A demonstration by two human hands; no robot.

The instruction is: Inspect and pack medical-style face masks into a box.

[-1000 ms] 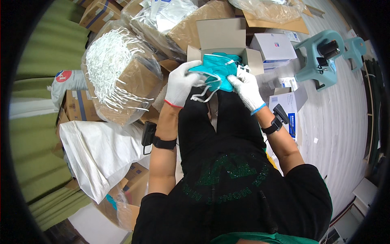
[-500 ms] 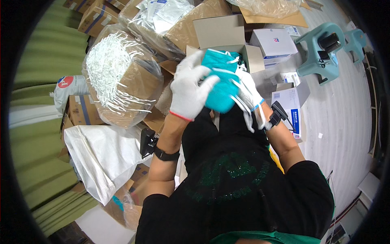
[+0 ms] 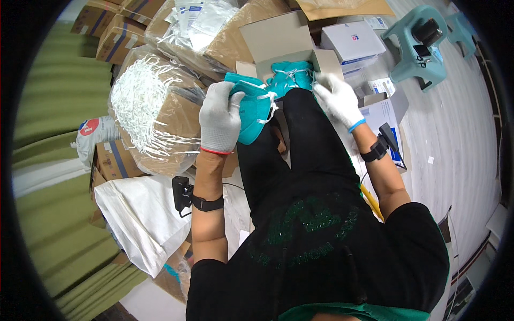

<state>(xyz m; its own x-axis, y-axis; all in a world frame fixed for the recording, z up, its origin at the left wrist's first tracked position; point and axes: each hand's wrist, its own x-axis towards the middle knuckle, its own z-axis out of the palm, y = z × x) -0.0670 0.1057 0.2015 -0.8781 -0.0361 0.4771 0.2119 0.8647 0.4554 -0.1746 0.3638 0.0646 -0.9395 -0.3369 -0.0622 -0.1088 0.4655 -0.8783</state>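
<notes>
My left hand (image 3: 219, 117), in a white knit glove with a red cuff, is closed on teal face masks (image 3: 252, 115) with white ear loops. They hang tilted over my left thigh. My right hand (image 3: 338, 101), gloved in white with a blue cuff, is at the right flap of an open carton (image 3: 277, 36). Its fingers are loosely bent and apart, and nothing shows in them; whether they touch the flap I cannot tell. More teal masks (image 3: 292, 77) lie in the carton, beyond my knees.
On the left, a plastic-lined box (image 3: 176, 123) overflows with white ear-loop cords (image 3: 140, 99). Behind it stands a box of silvery packets (image 3: 211, 27). White cartons (image 3: 353, 45) and a blue-green stool (image 3: 420, 45) are at the right. A white sack (image 3: 142, 214) lies near my left forearm.
My hands have drawn apart. The left has carried the masks left and the right has let go of them, moving right to the carton's flap. The masks in the carton now show.
</notes>
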